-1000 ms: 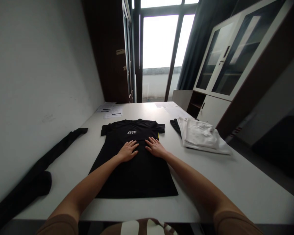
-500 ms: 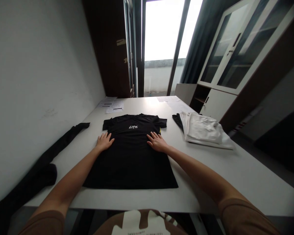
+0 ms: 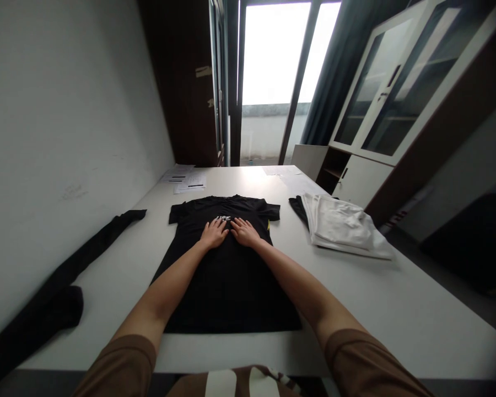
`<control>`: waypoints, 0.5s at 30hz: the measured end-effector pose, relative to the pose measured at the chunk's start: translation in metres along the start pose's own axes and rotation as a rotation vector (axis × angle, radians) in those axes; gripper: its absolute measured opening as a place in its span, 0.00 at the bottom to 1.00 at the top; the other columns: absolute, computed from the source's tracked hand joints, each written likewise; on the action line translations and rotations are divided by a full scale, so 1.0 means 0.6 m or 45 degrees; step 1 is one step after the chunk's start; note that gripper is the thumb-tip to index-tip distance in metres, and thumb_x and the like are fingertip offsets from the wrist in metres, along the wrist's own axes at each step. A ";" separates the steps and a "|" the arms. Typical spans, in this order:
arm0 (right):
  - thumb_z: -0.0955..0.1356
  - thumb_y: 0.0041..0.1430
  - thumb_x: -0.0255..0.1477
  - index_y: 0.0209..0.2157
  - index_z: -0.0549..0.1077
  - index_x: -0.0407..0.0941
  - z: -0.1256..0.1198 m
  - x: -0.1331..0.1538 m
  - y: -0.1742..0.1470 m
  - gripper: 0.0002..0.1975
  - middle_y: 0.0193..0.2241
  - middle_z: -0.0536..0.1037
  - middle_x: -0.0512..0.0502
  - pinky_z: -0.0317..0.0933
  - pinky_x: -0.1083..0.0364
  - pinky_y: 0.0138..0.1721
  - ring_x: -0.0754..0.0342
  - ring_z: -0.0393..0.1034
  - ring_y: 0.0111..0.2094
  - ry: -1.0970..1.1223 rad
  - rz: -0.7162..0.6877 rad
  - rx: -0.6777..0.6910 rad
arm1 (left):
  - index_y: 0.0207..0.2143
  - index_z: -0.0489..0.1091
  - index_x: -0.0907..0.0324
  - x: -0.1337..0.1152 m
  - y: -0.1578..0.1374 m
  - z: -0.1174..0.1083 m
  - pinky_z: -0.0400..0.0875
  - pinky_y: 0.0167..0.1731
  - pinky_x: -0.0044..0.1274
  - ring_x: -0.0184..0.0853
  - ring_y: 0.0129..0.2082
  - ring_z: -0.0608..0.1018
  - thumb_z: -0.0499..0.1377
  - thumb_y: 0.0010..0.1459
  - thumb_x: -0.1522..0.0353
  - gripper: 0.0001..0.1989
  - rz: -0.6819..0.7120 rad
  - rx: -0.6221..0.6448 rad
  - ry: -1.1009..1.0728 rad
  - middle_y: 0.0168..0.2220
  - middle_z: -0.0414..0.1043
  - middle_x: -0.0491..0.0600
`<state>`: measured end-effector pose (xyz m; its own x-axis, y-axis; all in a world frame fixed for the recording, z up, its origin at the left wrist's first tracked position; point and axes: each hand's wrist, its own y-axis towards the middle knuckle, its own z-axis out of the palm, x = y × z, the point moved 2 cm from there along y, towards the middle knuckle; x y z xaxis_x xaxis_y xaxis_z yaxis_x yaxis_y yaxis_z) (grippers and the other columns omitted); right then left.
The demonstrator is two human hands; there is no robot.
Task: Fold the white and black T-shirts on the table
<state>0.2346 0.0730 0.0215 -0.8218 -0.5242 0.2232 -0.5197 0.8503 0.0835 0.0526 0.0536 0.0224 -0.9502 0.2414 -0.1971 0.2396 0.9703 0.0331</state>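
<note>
Fingers: extended and slightly spread on both hands, palms down, lying flat on dark fabric.
Left hand: the left hand point(image 3: 214, 234) rests on the upper middle of the shirt, fingertips at the pale lettering point(image 3: 224, 218), covering part of it.
Right hand: the right hand point(image 3: 245, 232) lies just beside it, angled inward, the two sets of fingers close together.
Shirt: a black short-sleeved shirt point(image 3: 231, 292) lies spread in the middle of the table, collar at the far end, hem toward the near edge; a small yellow patch point(image 3: 268, 225) shows below its right sleeve.
Left of shirt: a long black cloth point(image 3: 78, 264) stretches along the wall side.
Right of shirt: folded white cloth point(image 3: 343, 223) is stacked, with black fabric point(image 3: 298, 208) poking out at its left.
Table: white-topped table point(image 3: 397, 309), with papers point(image 3: 190, 179) at the far left.
Beyond: a bright window point(image 3: 275, 55), and a white glass-doored cabinet point(image 3: 388, 99) at right.
</note>
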 end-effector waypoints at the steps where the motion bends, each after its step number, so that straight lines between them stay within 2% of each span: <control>1: 0.55 0.73 0.43 0.73 0.55 0.47 0.001 -0.011 0.000 0.31 0.73 0.49 0.44 0.36 0.42 0.71 0.45 0.40 0.74 -0.005 0.022 0.015 | 0.73 0.51 0.51 0.009 0.004 0.000 0.42 0.69 0.47 0.48 0.74 0.48 0.42 0.71 0.50 0.33 -0.049 0.006 0.005 0.75 0.44 0.51; 4: 0.53 0.74 0.46 0.73 0.53 0.48 -0.001 -0.051 -0.009 0.33 0.74 0.46 0.44 0.35 0.41 0.71 0.44 0.37 0.74 -0.014 0.119 0.031 | 0.74 0.49 0.54 0.056 0.002 -0.008 0.41 0.69 0.48 0.50 0.74 0.46 0.39 0.70 0.48 0.36 -0.227 0.025 0.024 0.76 0.41 0.53; 7: 0.53 0.74 0.48 0.73 0.53 0.47 -0.005 -0.088 -0.021 0.34 0.74 0.46 0.43 0.34 0.41 0.71 0.44 0.37 0.74 -0.021 0.226 0.000 | 0.74 0.49 0.56 0.121 -0.015 -0.023 0.42 0.69 0.47 0.50 0.74 0.47 0.38 0.70 0.48 0.37 -0.398 0.015 0.063 0.76 0.41 0.55; 11: 0.53 0.73 0.52 0.73 0.53 0.45 -0.004 -0.115 -0.030 0.37 0.74 0.45 0.40 0.34 0.40 0.71 0.42 0.36 0.74 0.002 0.294 -0.034 | 0.74 0.49 0.59 0.197 -0.042 -0.041 0.44 0.69 0.46 0.50 0.74 0.47 0.38 0.70 0.49 0.37 -0.534 -0.006 0.125 0.75 0.42 0.56; 13: 0.52 0.72 0.53 0.73 0.53 0.44 -0.004 -0.117 -0.030 0.38 0.74 0.44 0.39 0.32 0.39 0.71 0.41 0.35 0.74 0.023 0.301 -0.038 | 0.73 0.49 0.61 0.212 -0.049 -0.046 0.44 0.68 0.48 0.51 0.74 0.46 0.39 0.70 0.50 0.37 -0.579 -0.009 0.145 0.75 0.42 0.58; 15: 0.53 0.72 0.53 0.73 0.52 0.43 -0.006 -0.113 -0.026 0.39 0.74 0.43 0.38 0.32 0.38 0.71 0.40 0.33 0.74 0.031 0.321 -0.006 | 0.72 0.52 0.63 0.207 -0.048 -0.047 0.43 0.68 0.50 0.53 0.74 0.46 0.40 0.70 0.51 0.36 -0.595 -0.040 0.181 0.75 0.44 0.60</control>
<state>0.2992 0.0953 0.0086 -0.9194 -0.2944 0.2607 -0.2980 0.9542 0.0267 -0.0778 0.0558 0.0249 -0.9730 -0.2221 -0.0621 -0.2227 0.9749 0.0029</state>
